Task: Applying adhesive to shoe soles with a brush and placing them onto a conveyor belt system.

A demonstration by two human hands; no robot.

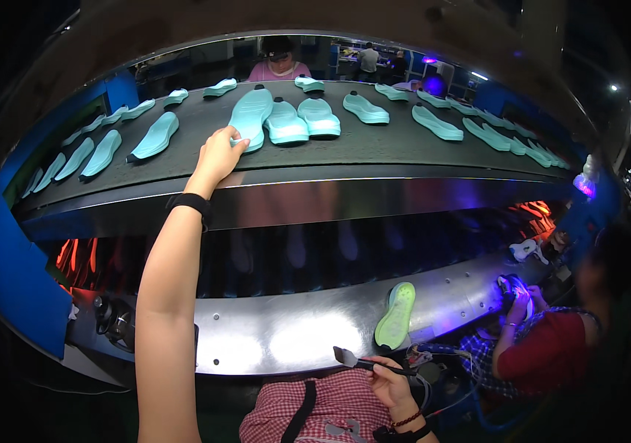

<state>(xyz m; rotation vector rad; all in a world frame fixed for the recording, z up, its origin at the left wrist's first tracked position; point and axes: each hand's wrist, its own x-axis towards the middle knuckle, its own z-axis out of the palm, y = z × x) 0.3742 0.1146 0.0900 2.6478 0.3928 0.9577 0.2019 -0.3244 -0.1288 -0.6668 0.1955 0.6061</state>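
My left hand [219, 156] reaches up to the dark belt and grips the near end of a teal shoe sole [252, 114], which is tilted up at its far end. Right beside it, two more teal soles [286, 122] lie close together. Low in front of my lap, my right hand [389, 385] is closed around the dark handle of a flat brush [348, 358], bristles pointing left. Nearest to the brush, a yellow-green sole [396, 316] lies on the shiny metal ledge [245, 336].
Several other teal soles [439, 122] are spread along the belt [205, 140]. Below it glow orange-red heater parts [79, 262]. A dark bottle [114, 321] stands at the left of the ledge. A co-worker in red [544, 354] handles a shoe under violet light; another person [278, 66] sits across the belt.
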